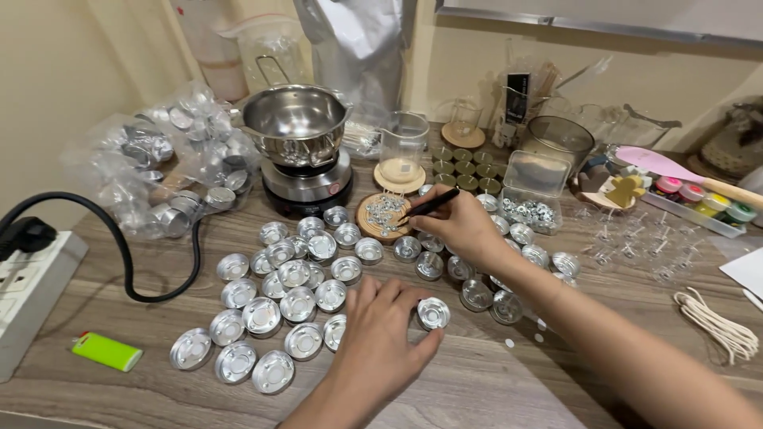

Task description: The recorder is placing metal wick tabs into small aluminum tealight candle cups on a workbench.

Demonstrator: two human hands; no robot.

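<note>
My left hand [380,332] rests on the wooden table [477,389] and pinches a small round metal candle cup [433,313] between thumb and fingers. My right hand [463,226] holds black tweezers [430,206], their tip over a round wooden coaster [381,217] piled with small metal wick tabs. Several empty metal cups [286,302] lie grouped left of my left hand, and more cups [509,270] sit around my right wrist.
A steel pot [296,123] sits on a small hotplate [308,185] at the back. Bags of cups [171,159] lie left, with a power strip [32,278], black cable and green lighter [106,351]. A glass measuring cup [401,147], clear box [532,191], wicks [719,326] stand right.
</note>
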